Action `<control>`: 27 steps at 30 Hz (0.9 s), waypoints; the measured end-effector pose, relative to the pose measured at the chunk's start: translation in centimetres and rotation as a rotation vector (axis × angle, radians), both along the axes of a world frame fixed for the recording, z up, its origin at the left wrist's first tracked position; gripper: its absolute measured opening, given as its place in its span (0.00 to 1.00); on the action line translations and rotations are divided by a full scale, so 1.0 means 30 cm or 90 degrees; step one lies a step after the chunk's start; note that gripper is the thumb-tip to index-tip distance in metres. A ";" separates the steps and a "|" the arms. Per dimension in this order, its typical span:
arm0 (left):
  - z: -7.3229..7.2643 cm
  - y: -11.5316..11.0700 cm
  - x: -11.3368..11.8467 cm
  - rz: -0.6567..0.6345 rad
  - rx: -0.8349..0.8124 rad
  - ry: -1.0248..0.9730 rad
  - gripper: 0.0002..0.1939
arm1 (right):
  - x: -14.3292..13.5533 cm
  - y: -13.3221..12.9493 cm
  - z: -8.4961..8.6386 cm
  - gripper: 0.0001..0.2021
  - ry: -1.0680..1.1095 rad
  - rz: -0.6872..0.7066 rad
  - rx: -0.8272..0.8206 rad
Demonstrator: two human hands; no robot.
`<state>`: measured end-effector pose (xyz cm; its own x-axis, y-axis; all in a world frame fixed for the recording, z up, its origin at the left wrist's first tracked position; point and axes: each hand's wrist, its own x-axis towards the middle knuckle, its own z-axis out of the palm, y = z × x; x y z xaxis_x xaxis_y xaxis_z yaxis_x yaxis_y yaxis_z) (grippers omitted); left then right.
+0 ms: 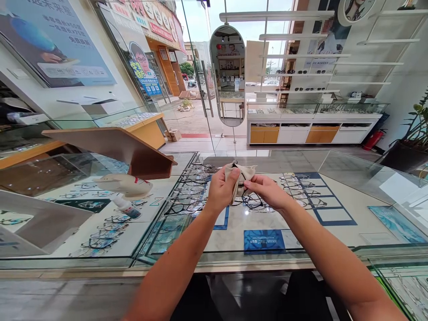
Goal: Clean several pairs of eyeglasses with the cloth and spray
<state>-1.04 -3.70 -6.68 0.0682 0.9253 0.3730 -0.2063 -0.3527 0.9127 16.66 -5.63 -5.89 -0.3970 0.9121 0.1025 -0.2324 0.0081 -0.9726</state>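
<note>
Above the glass display counter [230, 243], my left hand [220, 189] is closed around a beige cloth [246, 172], which is folded over part of a pair of dark-framed glasses [253, 201]. My right hand [269, 191] pinches the glasses near the cloth's lower right side, thumb and fingertips together. The lens part hangs just below the right fingers. Cloth and fingers hide the rest of the frame. Beneath the hands, rows of glasses [189, 192] lie to the left, and more glasses [294, 187] lie to the right.
A blue leaflet [264, 241] lies near the counter's front edge. To the left are a small spray bottle [127, 208], a beige bottle-like object [122, 185] and a brown wooden stand [147, 154]. An oval mirror [230, 76] stands beyond the counter.
</note>
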 end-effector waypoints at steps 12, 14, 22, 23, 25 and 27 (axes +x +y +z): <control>0.064 0.003 -0.061 -0.289 -0.101 0.004 0.29 | 0.063 -0.009 0.066 0.21 -0.042 -0.057 0.032; 0.061 0.001 -0.054 -0.269 -0.091 0.011 0.30 | 0.058 -0.008 0.064 0.22 -0.028 -0.056 0.023; 0.030 -0.009 -0.006 -0.090 -0.034 -0.016 0.27 | 0.024 -0.008 0.023 0.24 -0.013 0.000 0.039; 0.026 -0.009 -0.006 -0.068 -0.015 -0.016 0.26 | 0.020 -0.011 0.022 0.24 -0.015 0.013 0.044; 0.020 -0.008 -0.009 -0.032 0.015 -0.016 0.24 | 0.017 -0.018 0.025 0.23 -0.014 0.037 0.050; 0.019 -0.004 -0.017 -0.036 0.020 -0.014 0.26 | 0.021 -0.023 0.033 0.23 -0.017 0.040 0.052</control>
